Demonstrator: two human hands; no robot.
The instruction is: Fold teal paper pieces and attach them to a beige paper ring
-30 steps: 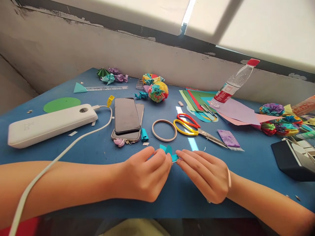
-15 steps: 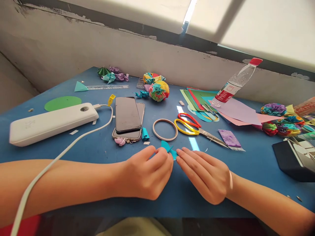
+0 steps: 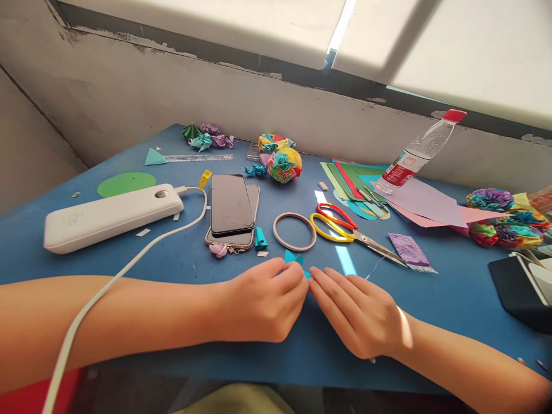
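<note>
My left hand [image 3: 267,300] is closed, with thumb and forefinger pinching a small folded piece of turquoise paper [image 3: 293,257] near the front of the blue table. The fingers of my right hand [image 3: 360,313] lie pressed together, and their tips hold the paper's right end. Its thumb is hidden. Most of the paper is covered by my hands. Just beyond lies a ring of tape [image 3: 276,236]. Scissors [image 3: 357,234] with a red and a yellow handle rest to its right. A small rolled turquoise paper piece [image 3: 260,239] sits left of the ring.
A white power bank [image 3: 107,221] and two stacked phones [image 3: 232,204] lie on the left; the white cable [image 3: 142,244] crosses my left forearm. Coloured paper sheets [image 3: 425,198], a bottle [image 3: 414,161] and a black box [image 3: 515,293] are to the right. Paper balls [image 3: 284,165] sit behind.
My hands have come slightly closer together, and less of the turquoise paper shows between them. The whole view has shifted a little, so the table things appear further right and lower.
</note>
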